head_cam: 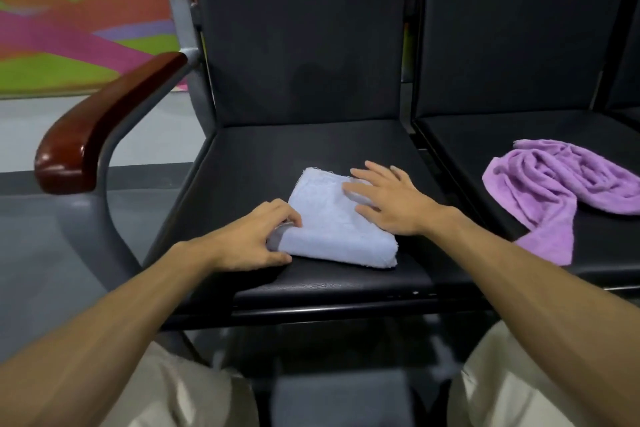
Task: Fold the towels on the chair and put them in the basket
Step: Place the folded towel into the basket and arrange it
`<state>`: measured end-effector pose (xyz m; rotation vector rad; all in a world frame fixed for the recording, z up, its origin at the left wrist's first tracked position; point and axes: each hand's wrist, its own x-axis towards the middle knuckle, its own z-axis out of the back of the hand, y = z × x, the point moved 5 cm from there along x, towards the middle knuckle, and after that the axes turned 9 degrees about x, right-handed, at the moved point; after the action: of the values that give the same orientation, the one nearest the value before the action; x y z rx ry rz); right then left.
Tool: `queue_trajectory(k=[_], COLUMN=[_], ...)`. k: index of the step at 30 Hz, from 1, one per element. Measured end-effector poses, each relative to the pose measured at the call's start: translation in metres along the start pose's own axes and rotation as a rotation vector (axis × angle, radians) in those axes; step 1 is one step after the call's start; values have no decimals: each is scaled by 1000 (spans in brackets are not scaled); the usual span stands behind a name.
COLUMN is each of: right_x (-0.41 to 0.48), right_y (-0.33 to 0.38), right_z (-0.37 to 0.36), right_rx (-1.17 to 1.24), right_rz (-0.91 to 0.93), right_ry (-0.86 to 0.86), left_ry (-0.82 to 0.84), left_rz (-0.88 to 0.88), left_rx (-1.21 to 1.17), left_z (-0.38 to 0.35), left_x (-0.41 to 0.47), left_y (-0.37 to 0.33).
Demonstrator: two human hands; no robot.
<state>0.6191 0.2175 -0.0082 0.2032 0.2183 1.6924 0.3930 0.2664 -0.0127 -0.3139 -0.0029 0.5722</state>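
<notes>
A pale blue towel (332, 229) lies folded into a small rectangle on the black chair seat (263, 163) in front of me. My left hand (256, 239) pinches the towel's near left corner, fingers curled over the edge and thumb on the seat side. My right hand (388, 198) lies flat on the towel's far right part with its fingers spread. A purple towel (554, 191) sits crumpled and unfolded on the neighbouring seat (485, 135) to the right. No basket is in view.
A wooden armrest (104, 121) on a grey metal frame rises at the chair's left. Black backrests (301, 45) stand behind both seats. Grey floor and a colourful mat (69, 28) lie to the left. My knees are below the seat's front edge.
</notes>
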Motion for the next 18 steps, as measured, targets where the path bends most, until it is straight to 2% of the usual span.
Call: queue_trajectory(k=[2,3,5,7,10,13,18], right_x=[-4,-7,-15,-24,-31,-36,-40], right_y=[17,26,37,40,35,26,13], right_z=[16,23,26,13,-3,-4,8], right_rx=[-75,-62,42,134,76,87,149], right_rz=[109,148,141,70,41,15,4], right_ry=[-184,-218,-104,125,273,237,50], left_ry=[-6,-18,-74,-160,-212,-231,-306], left_rz=[-26,-37,-44,-66,-97,-44,11], left_rx=[3,21,73,116,140,40,-129], left_z=[0,0,1,2,2,4,14], left_x=[0,0,0,2,5,8,7], left_y=[2,2,2,0,-3,-3,-5])
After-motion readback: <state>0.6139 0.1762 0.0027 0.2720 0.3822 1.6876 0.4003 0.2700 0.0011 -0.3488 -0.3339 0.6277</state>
